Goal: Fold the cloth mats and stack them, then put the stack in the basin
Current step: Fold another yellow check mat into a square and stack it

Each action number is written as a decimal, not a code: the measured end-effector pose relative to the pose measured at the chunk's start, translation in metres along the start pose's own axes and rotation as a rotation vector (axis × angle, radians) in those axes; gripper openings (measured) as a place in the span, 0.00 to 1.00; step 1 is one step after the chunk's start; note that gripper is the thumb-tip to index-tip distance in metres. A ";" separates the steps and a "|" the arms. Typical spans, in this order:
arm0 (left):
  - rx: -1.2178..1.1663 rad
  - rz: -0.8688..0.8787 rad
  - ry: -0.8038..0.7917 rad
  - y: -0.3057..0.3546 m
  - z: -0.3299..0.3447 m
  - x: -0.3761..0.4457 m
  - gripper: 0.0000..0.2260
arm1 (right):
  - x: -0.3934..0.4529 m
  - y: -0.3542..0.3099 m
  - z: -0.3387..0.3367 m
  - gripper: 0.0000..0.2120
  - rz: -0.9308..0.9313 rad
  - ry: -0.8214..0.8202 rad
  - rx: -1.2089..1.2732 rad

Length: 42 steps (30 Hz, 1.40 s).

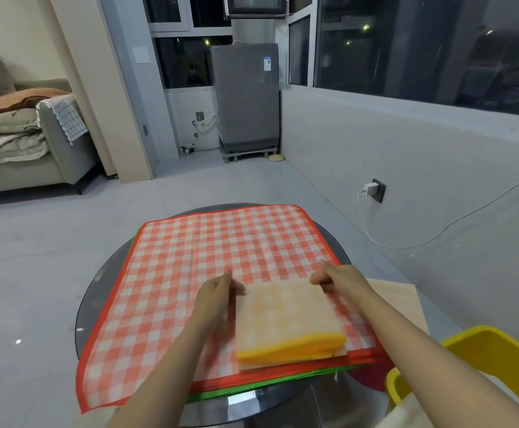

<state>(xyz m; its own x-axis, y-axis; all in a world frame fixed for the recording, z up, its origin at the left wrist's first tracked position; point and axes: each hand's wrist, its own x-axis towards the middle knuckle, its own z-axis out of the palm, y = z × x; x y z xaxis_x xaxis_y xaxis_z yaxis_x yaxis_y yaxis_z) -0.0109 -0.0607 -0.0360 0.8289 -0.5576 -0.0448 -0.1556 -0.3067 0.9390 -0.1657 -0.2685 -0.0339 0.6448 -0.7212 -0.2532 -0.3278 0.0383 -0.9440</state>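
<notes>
Squarely between both hands' grip, left (218,291) and right (335,278): the pinched folded yellow mat (286,319).

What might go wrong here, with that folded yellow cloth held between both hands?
The folded mat is held only at its far corners by the left hand and right hand, so its layers may slip open when lifted. The red mat beneath overhangs the table and could drag off. The basin sits low, beside the right arm.

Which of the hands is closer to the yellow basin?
Right. The right hand holds the folded yellow mat's far right corner, on the side of the yellow basin; the left hand is at the mat's left edge.
</notes>
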 end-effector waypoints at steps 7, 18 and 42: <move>0.290 0.211 0.017 -0.006 0.010 -0.006 0.18 | -0.011 -0.001 0.008 0.14 -0.208 0.079 -0.453; 0.908 0.362 -0.177 0.005 0.064 -0.028 0.23 | -0.040 0.010 0.061 0.23 -0.476 -0.154 -1.117; 0.793 -0.005 0.162 -0.009 0.051 -0.032 0.27 | -0.039 0.025 0.052 0.30 -0.140 0.235 -0.969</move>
<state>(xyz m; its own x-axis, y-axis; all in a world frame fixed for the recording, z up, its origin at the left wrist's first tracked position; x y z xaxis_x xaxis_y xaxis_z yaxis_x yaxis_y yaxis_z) -0.0640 -0.0795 -0.0601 0.8888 -0.4545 0.0584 -0.4358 -0.7989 0.4145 -0.1629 -0.2039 -0.0587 0.6021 -0.7984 -0.0063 -0.7472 -0.5607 -0.3568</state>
